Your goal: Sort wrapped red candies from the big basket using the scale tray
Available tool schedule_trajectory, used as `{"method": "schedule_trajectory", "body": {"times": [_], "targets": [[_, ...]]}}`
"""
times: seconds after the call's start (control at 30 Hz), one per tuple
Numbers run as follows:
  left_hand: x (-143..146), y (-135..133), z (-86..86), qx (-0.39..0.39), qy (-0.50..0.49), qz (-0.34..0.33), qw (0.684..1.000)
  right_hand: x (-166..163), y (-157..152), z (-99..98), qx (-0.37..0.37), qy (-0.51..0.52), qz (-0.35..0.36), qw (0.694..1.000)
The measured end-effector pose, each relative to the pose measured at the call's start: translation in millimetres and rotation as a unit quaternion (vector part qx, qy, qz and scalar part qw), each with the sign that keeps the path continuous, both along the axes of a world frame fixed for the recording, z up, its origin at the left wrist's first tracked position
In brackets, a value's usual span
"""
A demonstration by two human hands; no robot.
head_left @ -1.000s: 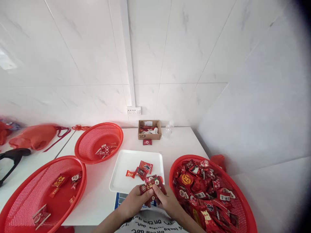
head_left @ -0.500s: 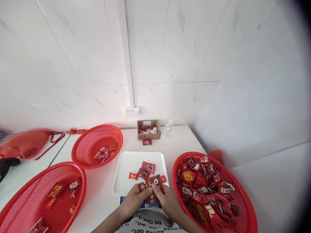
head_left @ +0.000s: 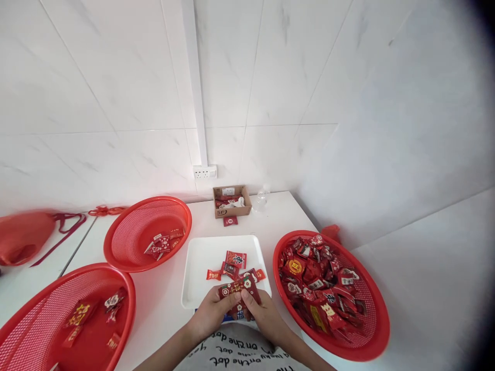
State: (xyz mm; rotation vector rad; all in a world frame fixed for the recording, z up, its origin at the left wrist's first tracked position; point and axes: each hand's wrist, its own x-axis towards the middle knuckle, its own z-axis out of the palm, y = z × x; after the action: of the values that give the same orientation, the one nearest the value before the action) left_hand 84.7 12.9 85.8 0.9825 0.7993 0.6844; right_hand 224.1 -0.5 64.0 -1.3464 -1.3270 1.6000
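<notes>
Near the front edge of a white tray (head_left: 197, 252), my left hand (head_left: 210, 313) and my right hand (head_left: 264, 315) both grip a dark red snack packet (head_left: 236, 289) printed with white flowers. My thumbs press on its face, while the other fingers are mostly hidden behind it. Beyond my hands, several wrapped snacks lie on the tray: a flat red packet with a black character (head_left: 236, 259), a dark red packet (head_left: 229, 270), and a small orange-red twist-ended piece (head_left: 213, 275). Part of another orange-red piece (head_left: 260, 274) shows at the right.
To the right, a red basket (head_left: 381, 319) is heaped with wrapped snacks. Two red baskets at left, the far one (head_left: 119, 232) and the near one (head_left: 129, 309), hold a few packets. Against the wall are a cardboard box (head_left: 234, 211) and a clear plastic bottle (head_left: 262, 198).
The view has shifted slightly, showing the right basket more fully. My hands keep hold of the packet, its right side a little lower, and more of a patterned packet behind it shows.
</notes>
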Motion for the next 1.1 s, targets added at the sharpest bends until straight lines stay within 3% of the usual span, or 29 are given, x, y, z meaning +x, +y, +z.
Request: {"method": "schedule_trajectory", "body": {"times": [0.13,0.37,0.57,0.77,1.1], "targets": [[0,0,-4.5,0.038,0.045,-0.009,0.998,1,-1,0.2,-0.007,-0.011,-0.023,1.000],[-4,5,-9.4,0.033,0.040,0.040,0.998,0,-2,1.7,-0.030,-0.031,-0.059,0.997],[-6,7,-14.8,0.001,0.051,0.033,0.998,4,-1,1.0,0.022,0.016,-0.053,0.998],[-10,7,-19.5,0.013,0.061,0.023,0.998,5,3,-1.7,0.052,-0.003,-0.039,0.998],[-9,8,-16.0,0.010,0.100,0.052,0.994,4,6,3.1,0.064,0.001,-0.030,0.997]]}}
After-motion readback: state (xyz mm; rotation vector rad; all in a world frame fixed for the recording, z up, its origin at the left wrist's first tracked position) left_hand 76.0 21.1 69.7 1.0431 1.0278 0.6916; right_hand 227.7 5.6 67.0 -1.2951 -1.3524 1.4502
